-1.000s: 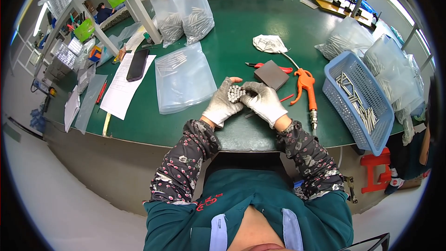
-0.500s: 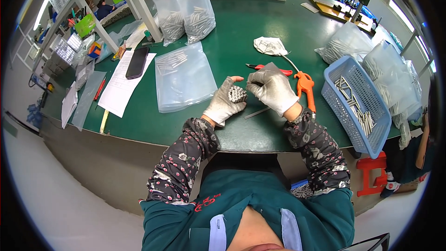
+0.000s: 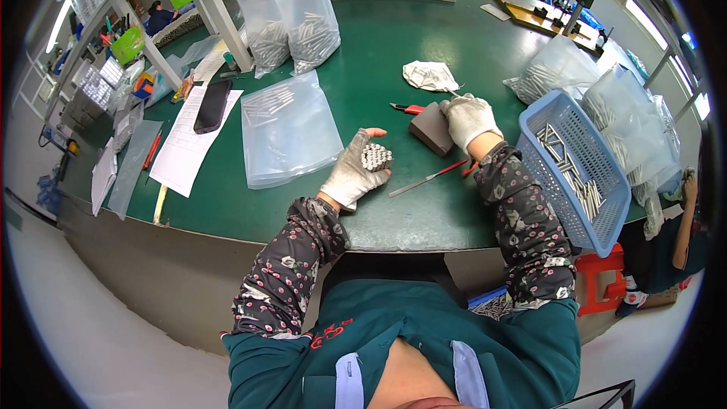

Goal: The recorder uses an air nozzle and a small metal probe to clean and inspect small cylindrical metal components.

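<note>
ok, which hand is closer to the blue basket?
Right. The right hand rests on the grey block, just left of the blue basket. The left hand, holding a bundle of metal rods, sits farther left.

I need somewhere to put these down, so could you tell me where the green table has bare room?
The widest bare stretch of the green table lies between the standing bags of rods and the white cloth. A smaller patch lies at the near edge, below the left hand and the file. It is crowded around the right hand, grey block and blue basket.
</note>
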Motion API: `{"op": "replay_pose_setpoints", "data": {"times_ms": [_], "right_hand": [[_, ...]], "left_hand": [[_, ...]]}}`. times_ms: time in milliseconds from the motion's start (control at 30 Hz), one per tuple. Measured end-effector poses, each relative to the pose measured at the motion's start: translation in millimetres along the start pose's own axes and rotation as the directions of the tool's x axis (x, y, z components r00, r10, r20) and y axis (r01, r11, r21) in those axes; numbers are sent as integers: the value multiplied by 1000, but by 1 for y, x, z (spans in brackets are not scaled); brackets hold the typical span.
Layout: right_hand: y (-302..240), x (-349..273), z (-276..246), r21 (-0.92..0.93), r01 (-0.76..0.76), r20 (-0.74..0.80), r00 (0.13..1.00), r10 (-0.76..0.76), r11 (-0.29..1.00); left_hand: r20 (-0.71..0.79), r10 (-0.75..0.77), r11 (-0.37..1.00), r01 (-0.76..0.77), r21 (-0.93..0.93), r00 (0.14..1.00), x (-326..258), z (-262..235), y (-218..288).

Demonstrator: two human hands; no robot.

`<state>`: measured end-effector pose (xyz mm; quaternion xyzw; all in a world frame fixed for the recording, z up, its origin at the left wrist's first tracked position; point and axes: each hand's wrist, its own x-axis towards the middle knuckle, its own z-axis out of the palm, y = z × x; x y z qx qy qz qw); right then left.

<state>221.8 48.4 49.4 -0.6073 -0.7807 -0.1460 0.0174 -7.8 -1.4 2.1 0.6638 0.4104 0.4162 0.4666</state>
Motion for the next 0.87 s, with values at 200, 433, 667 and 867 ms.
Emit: {"op": "replay_pose_setpoints", "data": {"times_ms": [200, 433, 667, 867], "right_hand": [[21, 19, -6, 271, -127, 318, 947, 36, 954], [41, 27, 6, 270, -154, 396, 918, 36, 951], [45, 37, 10, 326, -251, 458, 885, 80, 912], [38, 48, 6, 255, -269, 552, 829, 89, 929]], "left_hand": [[-2, -12, 1000, 12, -1, 1000, 0, 0, 3], [7, -14, 1000, 14, 18, 1000, 0, 0, 4], [19, -19, 1000, 19, -8, 1000, 0, 0, 1], [44, -39, 997, 41, -59, 998, 1, 0, 2]]}}
